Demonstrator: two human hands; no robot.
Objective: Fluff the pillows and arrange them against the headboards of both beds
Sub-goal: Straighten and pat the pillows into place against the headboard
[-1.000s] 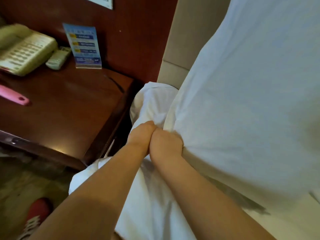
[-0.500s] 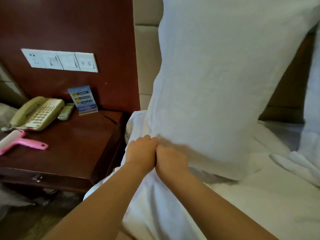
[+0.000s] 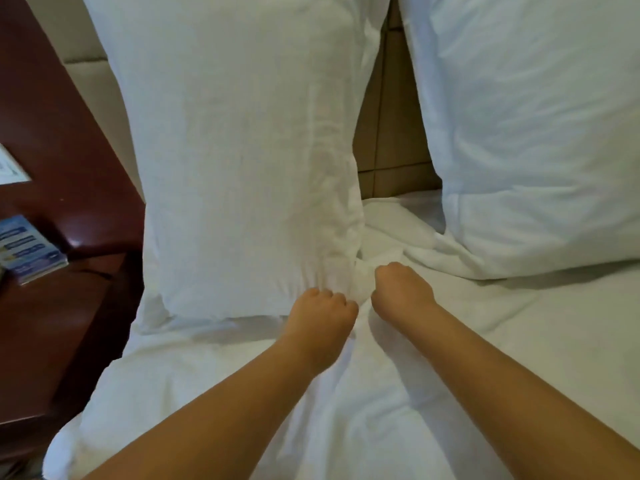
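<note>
Gripping bottom right corner of tall white fabric pillow (image 3: 242,150), our left hand (image 3: 320,315) and right hand (image 3: 401,292) pinch cloth, fists now slightly apart. Pillow, airborne moments ago, now stands upright against beige padded headboard (image 3: 388,140), beside second white pillow (image 3: 526,133). Placement nearly done.

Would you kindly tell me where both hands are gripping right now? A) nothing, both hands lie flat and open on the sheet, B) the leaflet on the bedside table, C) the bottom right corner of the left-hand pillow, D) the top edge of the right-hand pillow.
C: the left hand and right hand are both fisted in fabric at the lower right corner of the left-hand pillow, which stands upright against the headboard.
</note>
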